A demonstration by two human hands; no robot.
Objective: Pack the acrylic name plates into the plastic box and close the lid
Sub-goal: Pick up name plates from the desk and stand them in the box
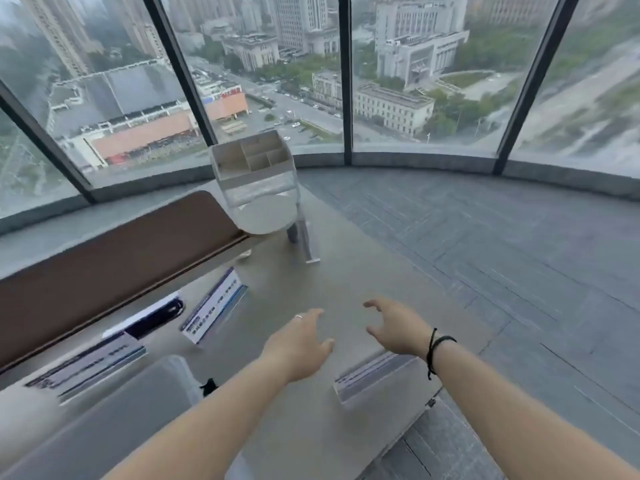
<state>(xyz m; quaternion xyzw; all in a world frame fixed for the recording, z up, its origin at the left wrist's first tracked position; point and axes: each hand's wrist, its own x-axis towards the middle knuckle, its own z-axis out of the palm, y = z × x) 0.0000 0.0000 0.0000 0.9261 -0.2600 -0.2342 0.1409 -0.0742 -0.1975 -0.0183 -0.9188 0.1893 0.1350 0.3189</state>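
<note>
Frosted plastic box [104, 420] lies beside name plates [214, 308].

Windows [422, 74]: tall curved glazing with dark mullions, city blocks and roads far below
Floor [485, 237]: grey carpet tiles
Table [346, 271]: pale grey top
Panel [114, 258]: brown, along the table's left edge
Light: soft overcast daylight

A translucent plastic box [114, 420] was seen low, left of the left hand [298, 344]. Name plates were scattered: one [375, 379] under the right hand [394, 329], others [214, 306] left of both.
</note>
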